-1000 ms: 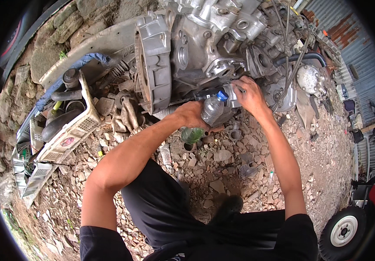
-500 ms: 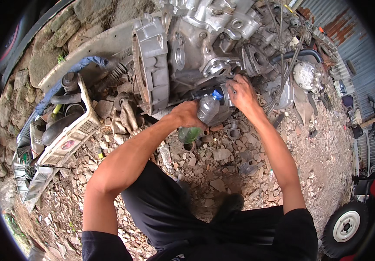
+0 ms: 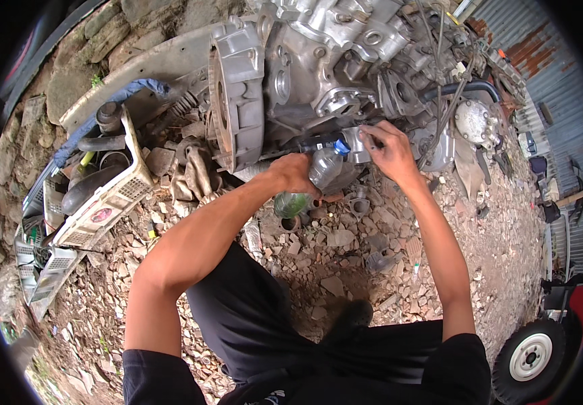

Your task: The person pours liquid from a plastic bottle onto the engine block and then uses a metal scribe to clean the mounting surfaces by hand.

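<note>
My left hand (image 3: pixel 292 174) is wrapped round the middle of a clear plastic bottle (image 3: pixel 326 169) with a blue cap. The bottle is tilted, its cap towards the metal parts, and its lower end looks green below my fingers. Just right of the cap, my right hand (image 3: pixel 391 150) hovers with curled fingers, thumb and fingertips drawn together; whether anything small is between them is hidden. Behind the bottle lies a dark cylinder (image 3: pixel 312 143) joined to a silvery metal piece (image 3: pixel 356 145). Above both hands stands a large grey metal gearbox casing (image 3: pixel 301 74).
White plastic crates (image 3: pixel 106 202) with hoses and parts stand at left, beside a stone wall (image 3: pixel 75 88). Broken stones (image 3: pixel 339 236) cover the ground. A round metal cover (image 3: pixel 475 121) and cables lie at right, near corrugated sheeting (image 3: pixel 568 121) and a wheel (image 3: pixel 529 358).
My right hand has drawn back slightly to the right, away from the metal piece and the bottle cap. The left hand still grips the bottle in nearly the same place.
</note>
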The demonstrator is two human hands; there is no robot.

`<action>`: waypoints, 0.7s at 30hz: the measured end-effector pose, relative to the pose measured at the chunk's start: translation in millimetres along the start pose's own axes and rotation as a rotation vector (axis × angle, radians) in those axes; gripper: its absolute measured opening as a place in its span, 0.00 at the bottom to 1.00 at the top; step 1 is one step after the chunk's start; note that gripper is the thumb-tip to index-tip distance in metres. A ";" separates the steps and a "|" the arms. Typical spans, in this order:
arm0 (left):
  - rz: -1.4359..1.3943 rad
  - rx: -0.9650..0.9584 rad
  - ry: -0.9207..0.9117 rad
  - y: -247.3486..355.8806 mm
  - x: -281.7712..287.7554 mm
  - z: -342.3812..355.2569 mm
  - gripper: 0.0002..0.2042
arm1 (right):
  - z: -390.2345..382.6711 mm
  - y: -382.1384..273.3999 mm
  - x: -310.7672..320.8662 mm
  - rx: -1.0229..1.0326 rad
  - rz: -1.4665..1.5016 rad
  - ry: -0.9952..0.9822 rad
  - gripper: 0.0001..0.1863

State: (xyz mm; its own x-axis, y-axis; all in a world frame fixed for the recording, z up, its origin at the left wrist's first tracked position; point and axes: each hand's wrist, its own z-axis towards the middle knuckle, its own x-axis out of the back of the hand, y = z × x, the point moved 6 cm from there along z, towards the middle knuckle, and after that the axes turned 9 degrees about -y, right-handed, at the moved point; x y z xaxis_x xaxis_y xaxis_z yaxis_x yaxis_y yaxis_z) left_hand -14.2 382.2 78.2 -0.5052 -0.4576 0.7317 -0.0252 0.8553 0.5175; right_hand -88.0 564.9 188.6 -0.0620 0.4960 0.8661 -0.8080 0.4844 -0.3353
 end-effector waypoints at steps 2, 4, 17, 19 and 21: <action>0.002 0.039 -0.052 0.5 -0.2 0.9 0.43 | 4.8 -5.4 -5.6 0.036 -0.049 0.037 0.09; -0.005 0.016 -0.008 3.3 0.0 0.5 0.42 | 8.9 -12.9 -5.6 0.011 0.074 0.047 0.09; -0.038 -0.008 0.037 -1.3 -3.9 0.0 0.43 | -1.4 -19.8 -10.4 -0.125 -0.327 0.138 0.11; 0.014 0.001 0.013 1.6 -2.3 4.2 0.44 | -0.7 -11.9 -12.2 -0.088 -0.184 0.134 0.10; 0.065 -0.004 0.048 -1.4 -1.1 7.2 0.43 | 11.1 -6.9 -10.7 -0.014 -0.145 0.126 0.08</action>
State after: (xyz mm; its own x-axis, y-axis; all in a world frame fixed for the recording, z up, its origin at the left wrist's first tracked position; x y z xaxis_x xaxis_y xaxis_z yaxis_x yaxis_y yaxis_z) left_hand -19.8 383.2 73.5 -0.4633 -0.4128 0.7841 0.0093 0.8826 0.4701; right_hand -88.3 548.3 185.8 0.1293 0.5064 0.8526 -0.7947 0.5672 -0.2163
